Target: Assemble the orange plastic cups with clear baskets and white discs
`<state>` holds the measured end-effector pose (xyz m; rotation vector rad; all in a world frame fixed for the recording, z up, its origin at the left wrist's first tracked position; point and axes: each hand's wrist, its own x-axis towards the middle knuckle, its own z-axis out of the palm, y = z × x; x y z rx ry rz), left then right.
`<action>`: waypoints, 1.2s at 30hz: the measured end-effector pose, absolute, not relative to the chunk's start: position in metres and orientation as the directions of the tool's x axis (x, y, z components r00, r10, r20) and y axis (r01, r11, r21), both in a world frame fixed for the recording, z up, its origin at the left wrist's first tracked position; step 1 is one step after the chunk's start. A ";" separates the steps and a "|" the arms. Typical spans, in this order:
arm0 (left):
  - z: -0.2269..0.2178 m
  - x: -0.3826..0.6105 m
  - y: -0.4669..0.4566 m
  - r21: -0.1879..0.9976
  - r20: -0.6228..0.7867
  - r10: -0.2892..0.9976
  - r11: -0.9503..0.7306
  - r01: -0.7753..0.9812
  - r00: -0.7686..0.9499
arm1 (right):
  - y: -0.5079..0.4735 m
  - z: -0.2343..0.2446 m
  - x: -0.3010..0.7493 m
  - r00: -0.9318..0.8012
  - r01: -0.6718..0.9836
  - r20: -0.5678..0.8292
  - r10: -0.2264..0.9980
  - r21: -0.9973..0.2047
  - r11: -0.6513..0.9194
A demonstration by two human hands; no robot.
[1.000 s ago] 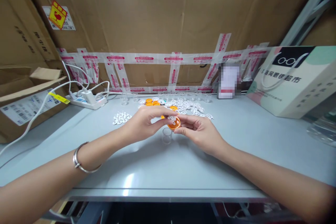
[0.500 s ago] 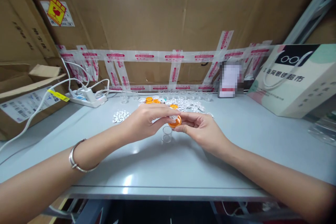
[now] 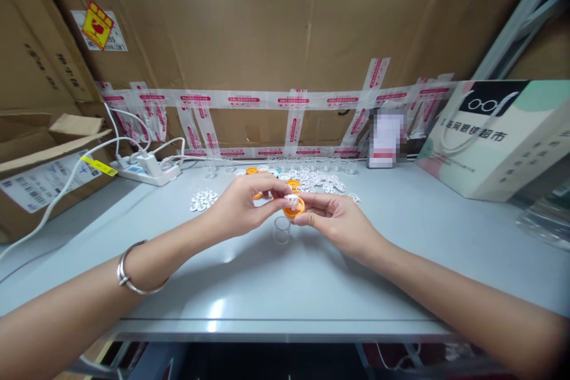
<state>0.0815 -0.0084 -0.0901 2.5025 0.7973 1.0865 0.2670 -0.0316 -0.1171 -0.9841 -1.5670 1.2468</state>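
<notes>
My right hand (image 3: 341, 219) pinches an orange cap (image 3: 294, 212) by its right side, its open hollow turned toward me. Over that hollow, my left hand (image 3: 252, 202) holds a small white plastic piece (image 3: 292, 199) between thumb and fingers, at the cap's upper rim. Just below the cap a short clear cylinder (image 3: 281, 230) stands upright on the grey table (image 3: 267, 291). Behind my hands are orange and white caps (image 3: 252, 171) and a heap of white ring-shaped parts (image 3: 323, 180). Small white pegged parts (image 3: 203, 200) lie in a pile left of my left hand.
Clear cylinders (image 3: 327, 165) line the back edge. A power strip (image 3: 151, 173) with white cables and an open cardboard box (image 3: 53, 172) are on the left. A phone (image 3: 386, 138) leans at the back right, beside a paper bag (image 3: 485, 142).
My left fingers have drawn back and curled at the orange cap's upper rim, so the white piece shows more clearly. My right hand keeps its grip on the cap. The view has shifted slightly.
</notes>
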 end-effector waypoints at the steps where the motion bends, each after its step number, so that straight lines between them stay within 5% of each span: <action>1: -0.091 0.082 -0.008 0.463 0.586 0.580 -0.813 0.355 0.565 | -0.031 -0.118 0.267 -0.303 0.048 0.152 0.941 -0.984 0.174; 11: -0.089 0.076 -0.001 0.550 0.522 0.674 -0.735 0.398 0.523 | -0.022 -0.122 0.271 -0.308 -0.060 0.088 0.947 -0.995 0.073; 19: -0.100 0.066 -0.004 0.496 0.084 0.647 -0.687 0.531 0.758 | -0.010 -0.144 0.277 -0.263 -0.148 -0.102 0.959 -0.978 -0.144; 24: -0.090 0.058 0.002 0.489 0.061 0.632 -0.693 0.529 0.772 | -0.013 -0.142 0.274 -0.340 -0.116 -0.115 0.933 -0.980 -0.163; 31: -0.072 0.050 0.007 0.808 0.262 0.669 -0.546 0.220 0.696 | -0.024 -0.137 0.266 -0.483 -0.047 -0.033 0.875 -0.997 -0.064; 36: -0.080 0.056 0.000 0.705 0.287 0.615 -0.654 0.272 0.735 | -0.031 -0.130 0.263 -0.497 -0.012 0.020 0.868 -1.000 0.016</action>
